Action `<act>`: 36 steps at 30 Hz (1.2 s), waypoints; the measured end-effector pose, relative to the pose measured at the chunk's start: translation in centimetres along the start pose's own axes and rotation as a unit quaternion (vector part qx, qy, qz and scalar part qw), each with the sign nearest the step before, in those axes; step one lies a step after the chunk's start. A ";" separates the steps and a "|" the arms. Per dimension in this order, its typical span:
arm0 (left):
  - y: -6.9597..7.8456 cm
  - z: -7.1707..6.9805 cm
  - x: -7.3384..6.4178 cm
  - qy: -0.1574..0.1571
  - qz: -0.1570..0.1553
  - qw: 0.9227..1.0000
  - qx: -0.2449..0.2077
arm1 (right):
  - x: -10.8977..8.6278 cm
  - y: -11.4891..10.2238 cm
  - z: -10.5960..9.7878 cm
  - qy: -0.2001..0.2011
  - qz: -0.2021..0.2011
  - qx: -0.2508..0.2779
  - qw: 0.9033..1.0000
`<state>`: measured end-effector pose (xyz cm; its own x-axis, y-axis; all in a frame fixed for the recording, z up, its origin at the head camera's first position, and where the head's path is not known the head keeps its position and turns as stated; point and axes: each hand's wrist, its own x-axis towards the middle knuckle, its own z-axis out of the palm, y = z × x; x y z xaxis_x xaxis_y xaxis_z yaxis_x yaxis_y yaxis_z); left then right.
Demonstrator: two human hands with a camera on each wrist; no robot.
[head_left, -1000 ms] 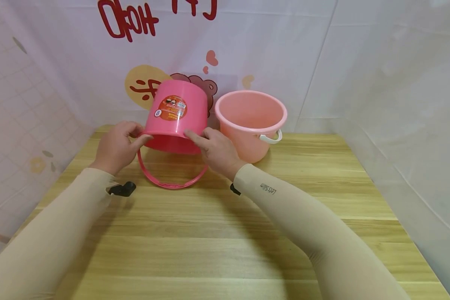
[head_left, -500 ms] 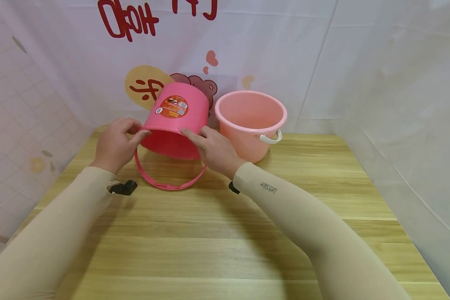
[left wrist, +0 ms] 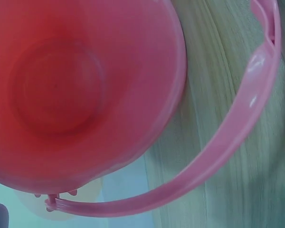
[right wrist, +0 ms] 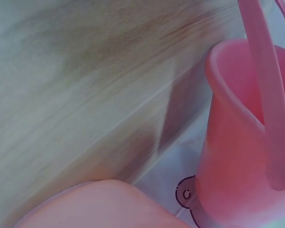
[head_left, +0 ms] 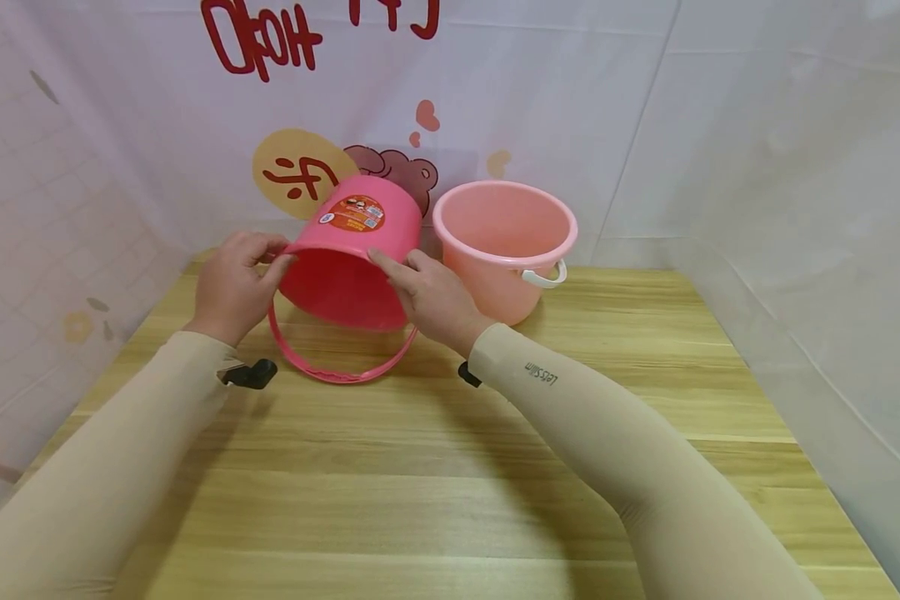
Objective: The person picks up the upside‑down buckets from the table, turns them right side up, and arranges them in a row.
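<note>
A deep pink bucket (head_left: 399, 208) with a round orange label (head_left: 358, 214) is tilted on its side, its mouth facing me and somewhat down. My left hand (head_left: 232, 287) pinches the rim at its left. On the right side, my right hand (head_left: 441, 307) grips the same rim, thumb on top and the other fingers mostly hidden. The pink bail handle (head_left: 337, 377) hangs from the mouth in a loop low over the table. Looking in from the left wrist view, I see the bucket's bare inner bottom (left wrist: 57, 90). The right wrist view shows its outer wall (right wrist: 237, 166).
Right beside it, a light pink bucket (head_left: 487, 287) stands upright with a white handle (head_left: 543, 279) folded down at its side. Both are on a wooden table (head_left: 390, 500). A white printed cloth (head_left: 570, 100) rises behind and along both sides.
The deep pink bucket has tipped further, its mouth turning up toward me so more of the inside shows. Its base has lowered, and both hands keep hold of the rim.
</note>
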<state>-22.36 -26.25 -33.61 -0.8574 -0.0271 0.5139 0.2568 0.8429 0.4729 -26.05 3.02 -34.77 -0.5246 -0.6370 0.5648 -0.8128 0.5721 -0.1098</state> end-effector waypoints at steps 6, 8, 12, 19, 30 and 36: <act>0.1 0.1 0.2 -0.001 0.013 1.000 0.017 | 0.1 0.0 -0.2 -0.001 0.009 0.001 1.000; 0.2 0.1 0.3 0.004 0.022 0.999 0.025 | 0.1 0.1 -0.2 -0.001 0.014 0.003 1.000; 0.4 0.3 0.3 0.016 0.032 0.999 0.037 | 0.1 0.2 -0.2 -0.003 0.020 0.001 1.000; 0.1 0.3 0.1 0.021 0.045 0.998 0.045 | 0.3 0.0 -0.6 -0.010 0.031 0.030 0.999; -1.3 0.2 -0.5 0.017 0.086 0.995 0.048 | 0.6 0.2 -0.9 -0.006 0.030 0.043 0.999; -1.4 -0.2 -0.5 0.014 0.076 0.997 0.022 | 1.1 -0.1 -1.7 0.008 0.052 0.071 0.996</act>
<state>-22.17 -27.58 -34.39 -0.7966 0.0887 0.5979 0.3632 0.8609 0.3562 -26.16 3.14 -32.74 -0.6043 -0.5693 0.5573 -0.7827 0.5549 -0.2818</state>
